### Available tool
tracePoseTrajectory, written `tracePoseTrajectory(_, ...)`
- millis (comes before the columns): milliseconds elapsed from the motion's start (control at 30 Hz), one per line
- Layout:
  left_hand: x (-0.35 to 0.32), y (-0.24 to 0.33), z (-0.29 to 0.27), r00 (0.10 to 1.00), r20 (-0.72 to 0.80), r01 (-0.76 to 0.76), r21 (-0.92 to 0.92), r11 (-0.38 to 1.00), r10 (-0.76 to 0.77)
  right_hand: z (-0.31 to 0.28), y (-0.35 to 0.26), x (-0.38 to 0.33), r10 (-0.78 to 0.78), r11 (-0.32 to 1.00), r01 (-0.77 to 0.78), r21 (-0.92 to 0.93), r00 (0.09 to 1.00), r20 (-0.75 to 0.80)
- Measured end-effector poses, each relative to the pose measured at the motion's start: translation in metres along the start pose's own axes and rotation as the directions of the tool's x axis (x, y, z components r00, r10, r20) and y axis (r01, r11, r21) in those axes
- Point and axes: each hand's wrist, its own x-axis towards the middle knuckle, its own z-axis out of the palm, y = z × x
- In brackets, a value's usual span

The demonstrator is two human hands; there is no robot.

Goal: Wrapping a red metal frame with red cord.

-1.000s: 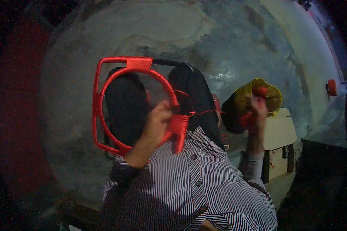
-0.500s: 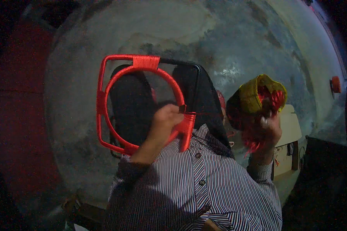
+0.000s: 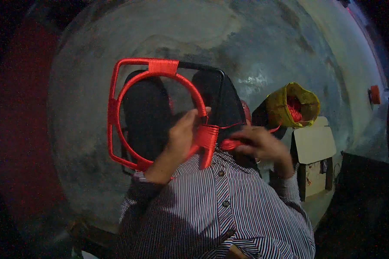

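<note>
A frame [image 3: 116, 108] of a square outline with a ring inside it is wound mostly in red cord; part of its top right stays bare black. My left hand [image 3: 181, 134] grips the ring at its right side, beside a thick red wrapped section [image 3: 206, 137]. My right hand [image 3: 259, 144] pinches a small red bundle of cord [image 3: 230, 143] just right of that section, with a strand running to the frame. The frame rests over my dark trouser legs.
A yellow bag [image 3: 289, 105] holding red cord sits on the grey concrete floor [image 3: 203, 26] to my right, next to a small cardboard box [image 3: 313, 144]. A small red object [image 3: 374, 94] lies at the far right. My striped shirt fills the lower view.
My right hand has come down from up near the yellow bag to the wrapped section of the frame, bringing the red cord with it. The left hand keeps its grip.
</note>
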Motion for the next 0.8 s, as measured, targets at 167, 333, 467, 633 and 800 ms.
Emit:
tracePoseTrajectory(167, -0.002, -0.001, -0.003, 0.976, 0.094, 0.206, -0.137, 0.969, -0.194, 0.018, -0.012, 0.047, 0.301, 0.914, -0.260, 0.313, 0.949, -0.090)
tracePoseTrajectory(333, 0.002, -0.005, -0.004, 0.983, -0.183, 0.029, 0.040, 0.999, -0.021, 0.015, 0.007, 0.054, 0.244, 0.910, -0.059, 0.410, 0.876, -0.416)
tracePoseTrajectory(467, -0.009, 0.000, 0.003, 0.944, -0.290, -0.101, 0.189, 0.977, 0.154, 0.004, -0.030, 0.076, 0.005, 0.999, -0.026, -0.029, 0.825, -0.565)
tracePoseTrajectory(633, -0.019, -0.005, 0.009, 0.905, -0.044, -0.365, 0.429, 0.826, 0.423, 0.014, -0.022, 0.092, -0.313, 0.925, 0.169, -0.341, 0.848, -0.428)
tracePoseTrajectory(800, -0.013, -0.004, 0.002, 0.912, -0.149, -0.297, 0.405, 0.865, 0.383, -0.040, -0.014, 0.041, 0.003, 0.997, 0.029, 0.073, 0.918, -0.398)
